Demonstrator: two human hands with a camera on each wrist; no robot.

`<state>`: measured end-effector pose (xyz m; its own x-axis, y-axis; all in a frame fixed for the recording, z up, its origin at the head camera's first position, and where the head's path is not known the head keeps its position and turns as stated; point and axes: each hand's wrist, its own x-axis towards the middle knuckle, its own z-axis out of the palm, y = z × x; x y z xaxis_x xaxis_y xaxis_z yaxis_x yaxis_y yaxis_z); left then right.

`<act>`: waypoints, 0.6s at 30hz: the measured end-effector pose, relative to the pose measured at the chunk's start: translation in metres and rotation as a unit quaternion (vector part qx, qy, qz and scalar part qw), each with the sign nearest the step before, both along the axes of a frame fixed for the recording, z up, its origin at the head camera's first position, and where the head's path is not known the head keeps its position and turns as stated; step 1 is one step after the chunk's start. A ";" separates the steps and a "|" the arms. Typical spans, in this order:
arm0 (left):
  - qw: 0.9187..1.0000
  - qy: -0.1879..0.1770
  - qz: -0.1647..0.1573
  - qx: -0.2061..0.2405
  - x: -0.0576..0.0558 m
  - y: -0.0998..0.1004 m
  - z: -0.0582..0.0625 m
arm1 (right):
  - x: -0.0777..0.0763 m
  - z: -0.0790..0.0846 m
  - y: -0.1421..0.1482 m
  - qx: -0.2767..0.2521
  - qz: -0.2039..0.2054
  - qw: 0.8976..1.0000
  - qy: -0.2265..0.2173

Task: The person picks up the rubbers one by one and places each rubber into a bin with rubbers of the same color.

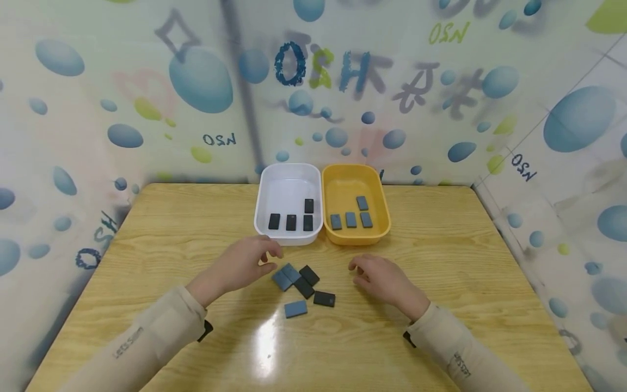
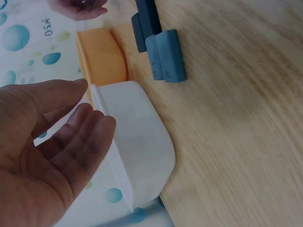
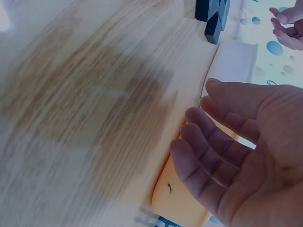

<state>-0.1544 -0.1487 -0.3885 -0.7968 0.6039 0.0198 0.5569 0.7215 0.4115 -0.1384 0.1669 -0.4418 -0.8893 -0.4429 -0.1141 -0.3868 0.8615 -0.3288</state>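
Note:
My left hand point(image 1: 249, 261) hovers over the wooden table just left of a loose cluster of small rectangular blocks, its fingers loosely bent around nothing. In the left wrist view its thumb and fingertips stand apart. My right hand point(image 1: 384, 280) is held right of the cluster, with relaxed fingers and nothing in them. The cluster has two touching blue blocks point(image 2: 171, 56), black blocks point(image 1: 309, 274) beside them, another black block point(image 1: 324, 298) to the right and a separate blue block point(image 1: 296, 308) nearest me.
A white bin point(image 1: 289, 238) behind the cluster holds several black blocks point(image 1: 291, 222). Against its right side stands a yellow bin point(image 1: 357, 239) with several blue blocks point(image 1: 350, 220). A patterned curtain point(image 1: 196, 109) hangs behind the table point(image 1: 441, 234).

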 end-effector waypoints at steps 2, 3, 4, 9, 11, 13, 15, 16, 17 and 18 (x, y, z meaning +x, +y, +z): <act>1.000 -0.002 -0.009 0.007 0.002 0.001 -0.003 | 0.000 -0.001 0.000 0.002 0.000 1.000 -0.003; 1.000 -0.001 -0.017 0.011 0.002 0.002 -0.005 | 0.000 -0.001 0.000 0.002 -0.001 1.000 -0.005; 1.000 -0.003 -0.025 0.015 0.002 0.003 -0.007 | 0.001 -0.001 -0.001 0.003 -0.001 1.000 -0.006; 0.997 -0.006 -0.065 0.028 0.000 0.010 -0.016 | 0.001 -0.001 -0.001 0.005 -0.005 1.000 -0.013; 0.997 0.005 -0.079 0.025 -0.001 0.014 -0.020 | 0.001 -0.001 -0.001 0.005 -0.007 1.000 -0.017; 0.995 0.016 -0.093 0.023 -0.003 0.020 -0.024 | 0.001 -0.001 -0.001 0.003 -0.008 1.000 -0.019; 0.994 0.025 -0.103 0.015 -0.004 0.026 -0.027 | 0.001 -0.001 0.000 0.002 -0.008 1.000 -0.019; 0.994 0.027 -0.106 0.010 -0.005 0.029 -0.029 | 0.001 -0.001 0.000 0.001 -0.008 1.000 -0.018; 0.994 0.026 -0.109 0.006 -0.006 0.032 -0.030 | 0.001 -0.001 0.000 0.001 -0.008 1.000 -0.018; 0.993 0.023 -0.112 0.000 -0.007 0.035 -0.030 | 0.001 -0.001 0.000 0.000 -0.007 1.000 -0.019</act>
<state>-0.1614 -0.1134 -0.4190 -0.6412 0.7655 0.0535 0.7215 0.5776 0.3818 -0.1374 0.1670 -0.4426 -0.8906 -0.4302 -0.1475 -0.3621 0.8670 -0.3425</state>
